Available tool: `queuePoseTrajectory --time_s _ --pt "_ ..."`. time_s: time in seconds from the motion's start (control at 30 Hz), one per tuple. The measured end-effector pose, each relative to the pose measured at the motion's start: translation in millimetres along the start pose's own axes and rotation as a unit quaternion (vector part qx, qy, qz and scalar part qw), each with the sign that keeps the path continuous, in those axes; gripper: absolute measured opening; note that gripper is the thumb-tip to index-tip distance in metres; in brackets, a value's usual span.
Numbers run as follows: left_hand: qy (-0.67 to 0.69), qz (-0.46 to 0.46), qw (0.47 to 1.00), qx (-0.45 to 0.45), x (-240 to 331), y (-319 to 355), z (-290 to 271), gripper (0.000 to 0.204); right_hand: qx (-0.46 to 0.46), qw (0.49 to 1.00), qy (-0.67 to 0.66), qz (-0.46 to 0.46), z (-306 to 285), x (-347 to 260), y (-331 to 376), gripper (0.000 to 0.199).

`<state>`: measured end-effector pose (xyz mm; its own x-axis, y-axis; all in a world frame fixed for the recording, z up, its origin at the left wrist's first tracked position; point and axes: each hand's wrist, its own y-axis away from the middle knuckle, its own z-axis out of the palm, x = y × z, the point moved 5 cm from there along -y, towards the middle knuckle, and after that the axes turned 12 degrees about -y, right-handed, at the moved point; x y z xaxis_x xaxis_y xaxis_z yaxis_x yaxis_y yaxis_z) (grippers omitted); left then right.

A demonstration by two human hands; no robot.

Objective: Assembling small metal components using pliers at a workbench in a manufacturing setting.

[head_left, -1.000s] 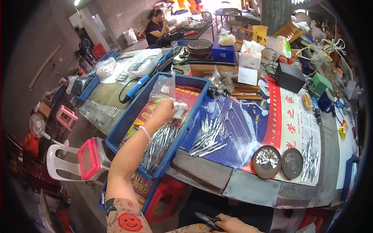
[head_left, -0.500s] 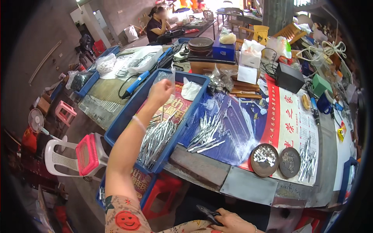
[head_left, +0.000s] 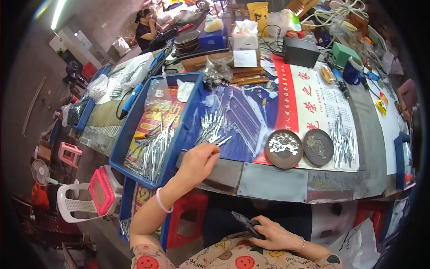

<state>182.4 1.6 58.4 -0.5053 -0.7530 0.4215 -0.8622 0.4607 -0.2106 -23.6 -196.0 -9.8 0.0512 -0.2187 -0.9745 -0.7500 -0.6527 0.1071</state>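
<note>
My left hand (head_left: 197, 163) hangs over the table's near edge, just right of the blue tray (head_left: 195, 96). Its fingers are bent together beside a pile of thin silvery metal strips (head_left: 210, 127) on the blue sheet; whatever they hold, if anything, is hidden. More such strips (head_left: 152, 154) fill the near part of the tray, with a clear plastic bag (head_left: 158, 93) and a crumpled white tissue (head_left: 184, 91) at its far end. Down at my lap, my right hand (head_left: 273, 234) is closed around dark pliers (head_left: 243, 220), their jaws pointing up and left.
Two round dark dishes stand to the right, one with shiny bits (head_left: 283, 149), the other with small dull pieces (head_left: 317, 148). Another strip pile (head_left: 343, 143) lies beside them on a calendar sheet. A black box (head_left: 301, 51) and tissue box (head_left: 245, 36) stand behind. A person sits far back.
My left hand has come back from over the tray's far end toward me and right, to the strips on the blue sheet. The view has turned rightward. My right hand still holds the pliers.
</note>
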Motion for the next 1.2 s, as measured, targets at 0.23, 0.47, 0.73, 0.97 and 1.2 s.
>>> queuePoseTrajectory --time_s 0.23,0.47,0.73,0.97,1.2 --pt "-0.177 -0.015 0.984 0.030 -29 -38 57 0.011 0.090 0.993 -0.056 0.051 -7 18 40 0.032" --pt "-0.169 0.000 0.986 -0.001 -27 -44 66 0.013 0.088 0.993 -0.066 0.033 -15 20 40 0.030" --pt "0.295 -0.120 0.945 0.075 -24 -30 49 0.008 0.098 0.992 -0.036 -0.071 -18 12 26 0.026" --pt "0.441 -0.112 0.885 0.100 26 13 35 0.016 0.163 0.969 -0.163 -0.083 -34 -5 20 0.016" --pt "0.521 -0.071 0.846 0.089 32 36 62 0.011 0.214 0.968 -0.017 -0.132 -66 -40 5 0.012"
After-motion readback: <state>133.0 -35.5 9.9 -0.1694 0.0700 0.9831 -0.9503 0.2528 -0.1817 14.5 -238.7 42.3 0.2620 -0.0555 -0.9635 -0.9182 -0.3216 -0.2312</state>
